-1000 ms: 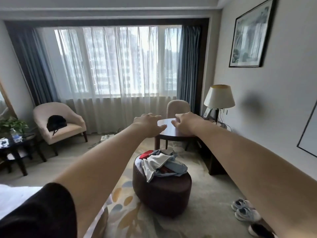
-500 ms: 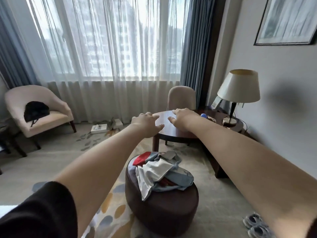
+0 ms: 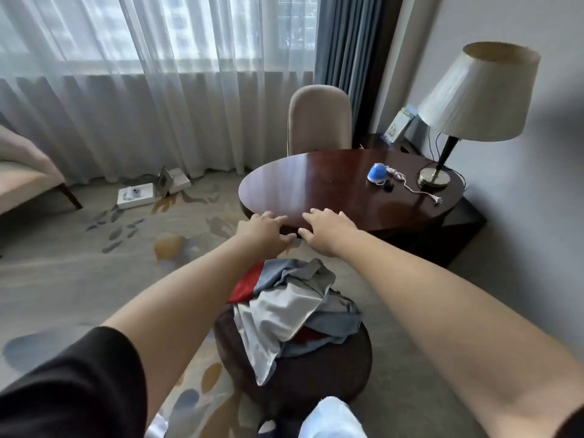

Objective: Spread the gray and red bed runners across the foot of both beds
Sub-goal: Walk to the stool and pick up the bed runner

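Observation:
A crumpled heap of gray and red bed runners [image 3: 290, 308] lies on top of a round dark brown ottoman [image 3: 316, 377] in the lower middle of the view. Both my arms reach forward above the heap. My left hand [image 3: 264, 230] and my right hand [image 3: 325, 229] hover side by side just beyond the pile, palms down, fingers spread, holding nothing. Neither hand touches the fabric. No bed is in view.
A round dark wooden table [image 3: 341, 188] stands just past my hands, with a lamp [image 3: 474, 99], a blue gadget [image 3: 377, 173] and a white cable on it. A beige chair [image 3: 319, 120] sits behind it. An armchair [image 3: 22, 172] is far left; boxes [image 3: 137, 194] lie by the curtains.
The view has moved closer to the ottoman and tilted down. My outstretched hands have dropped lower, nearer the heap of runners. Bed corner and shoes have left the view.

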Tool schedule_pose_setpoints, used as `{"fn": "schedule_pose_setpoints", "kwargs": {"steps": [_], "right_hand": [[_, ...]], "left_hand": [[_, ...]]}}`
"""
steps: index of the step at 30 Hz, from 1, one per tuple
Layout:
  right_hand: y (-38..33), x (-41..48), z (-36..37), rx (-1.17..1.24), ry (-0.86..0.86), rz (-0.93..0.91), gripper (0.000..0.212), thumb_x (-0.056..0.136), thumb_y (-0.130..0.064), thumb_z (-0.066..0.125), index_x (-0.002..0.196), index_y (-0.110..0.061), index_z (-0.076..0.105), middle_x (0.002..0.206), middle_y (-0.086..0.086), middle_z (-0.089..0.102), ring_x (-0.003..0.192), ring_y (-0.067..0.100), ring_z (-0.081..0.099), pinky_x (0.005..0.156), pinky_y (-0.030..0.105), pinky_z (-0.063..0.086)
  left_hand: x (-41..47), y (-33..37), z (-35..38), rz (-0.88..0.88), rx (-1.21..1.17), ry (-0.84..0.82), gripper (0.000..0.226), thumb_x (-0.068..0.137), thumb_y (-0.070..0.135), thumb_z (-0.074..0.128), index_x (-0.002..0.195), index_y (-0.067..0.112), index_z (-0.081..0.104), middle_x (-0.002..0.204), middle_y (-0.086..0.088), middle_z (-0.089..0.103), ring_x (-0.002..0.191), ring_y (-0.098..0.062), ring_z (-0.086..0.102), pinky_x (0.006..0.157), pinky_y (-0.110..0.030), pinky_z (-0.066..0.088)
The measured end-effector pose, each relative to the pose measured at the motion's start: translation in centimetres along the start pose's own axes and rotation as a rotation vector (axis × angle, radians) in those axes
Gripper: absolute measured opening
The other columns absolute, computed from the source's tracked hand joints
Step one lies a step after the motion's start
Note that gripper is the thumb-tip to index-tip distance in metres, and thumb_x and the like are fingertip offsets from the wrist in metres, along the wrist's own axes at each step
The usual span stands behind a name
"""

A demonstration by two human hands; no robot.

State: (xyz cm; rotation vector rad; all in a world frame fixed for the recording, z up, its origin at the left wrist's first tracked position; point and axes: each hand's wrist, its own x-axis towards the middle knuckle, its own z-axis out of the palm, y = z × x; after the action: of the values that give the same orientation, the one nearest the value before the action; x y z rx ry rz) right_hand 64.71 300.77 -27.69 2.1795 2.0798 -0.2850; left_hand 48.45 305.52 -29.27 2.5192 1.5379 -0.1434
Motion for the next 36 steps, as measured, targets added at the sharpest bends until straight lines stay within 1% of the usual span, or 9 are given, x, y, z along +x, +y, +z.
{"fn": "schedule_pose_setpoints", "kwargs": {"steps": [13,17,20,22,25,29,32,34,36], "right_hand": [[4.9,15.7,12.2,0.027,-0.362,-0.109,0.053,0.103,-0.046,0.038,0.151,-0.022,0.038,0.156,0.004,0.039,0.139,0.030,0.040,0.112,0.051,0.033],[6.2,17.3,18.9,0.085,-0.525,-0.077,0.059,0.103,-0.045,0.040,0.157,-0.024,0.028,0.164,0.003,0.027,0.145,0.032,0.033,0.115,0.052,0.031],[6.9,18.0,24.9,0.118,-0.635,-0.052,0.060,0.103,-0.035,0.043,0.158,-0.024,0.023,0.164,0.003,0.023,0.145,0.032,0.030,0.113,0.053,0.033],[7.3,18.8,28.9,0.163,-0.678,0.001,0.060,0.102,-0.032,0.044,0.158,-0.025,0.024,0.163,0.004,0.024,0.144,0.034,0.030,0.112,0.054,0.035],[7.2,19.5,34.2,0.272,-0.746,0.163,0.059,0.102,-0.029,0.046,0.157,-0.029,0.024,0.167,0.005,0.009,0.149,0.038,0.017,0.114,0.057,0.033],[6.7,19.4,39.4,0.440,-0.699,0.415,0.056,0.100,-0.027,0.052,0.152,-0.028,0.034,0.165,0.013,-0.012,0.148,0.043,0.016,0.112,0.049,0.037],[6.4,19.1,42.0,0.570,-0.636,0.619,0.054,0.097,-0.029,0.059,0.146,-0.026,0.038,0.161,0.019,-0.027,0.150,0.045,0.006,0.111,0.044,0.036],[6.7,19.4,43.4,0.671,-0.568,0.722,0.048,0.094,-0.026,0.062,0.139,-0.022,0.045,0.162,0.023,-0.009,0.143,0.043,0.029,0.103,0.035,0.039],[7.3,19.5,44.6,0.795,-0.433,0.742,0.030,0.091,-0.014,0.060,0.121,-0.019,0.059,0.148,0.015,0.036,0.121,0.031,0.054,0.091,0.024,0.041]], "left_hand": [[13.8,-2.0,12.4,-0.073,-0.045,-0.255,0.073,0.093,0.073,0.041,0.155,0.034,0.034,0.158,-0.003,0.040,0.140,-0.031,0.042,0.108,-0.052,0.041],[16.1,-1.5,19.0,-0.073,-0.109,-0.381,0.073,0.093,0.069,0.045,0.157,0.037,0.031,0.161,-0.002,0.035,0.144,-0.031,0.037,0.108,-0.056,0.038],[17.2,-1.3,25.3,0.008,-0.086,-0.481,0.077,0.094,0.068,0.047,0.159,0.033,0.028,0.164,-0.002,0.030,0.147,-0.029,0.034,0.111,-0.055,0.038],[18.3,-1.5,28.8,0.095,-0.011,-0.522,0.078,0.094,0.066,0.049,0.159,0.032,0.026,0.165,-0.004,0.029,0.148,-0.030,0.033,0.112,-0.054,0.037],[20.1,-2.3,33.2,0.188,0.061,-0.570,0.084,0.091,0.061,0.059,0.160,0.033,0.021,0.167,-0.007,0.022,0.149,-0.034,0.028,0.108,-0.054,0.037],[22.8,-3.3,38.4,0.116,-0.006,-0.597,0.103,0.080,0.062,0.072,0.162,0.036,0.013,0.170,-0.011,0.008,0.153,-0.039,0.016,0.109,-0.059,0.039],[24.3,-3.5,41.5,0.058,0.006,-0.639,0.126,0.069,0.057,0.085,0.161,0.043,0.000,0.169,-0.013,0.003,0.153,-0.042,0.009,0.105,-0.060,0.041],[25.0,-3.2,43.1,0.049,0.006,-0.661,0.121,0.070,0.046,0.086,0.160,0.042,0.006,0.161,-0.012,0.022,0.147,-0.041,0.024,0.099,-0.055,0.047],[25.6,-2.9,44.2,0.061,-0.071,-0.635,0.084,0.081,0.027,0.074,0.153,0.030,0.031,0.143,-0.013,0.045,0.131,-0.039,0.045,0.090,-0.049,0.052]]}}
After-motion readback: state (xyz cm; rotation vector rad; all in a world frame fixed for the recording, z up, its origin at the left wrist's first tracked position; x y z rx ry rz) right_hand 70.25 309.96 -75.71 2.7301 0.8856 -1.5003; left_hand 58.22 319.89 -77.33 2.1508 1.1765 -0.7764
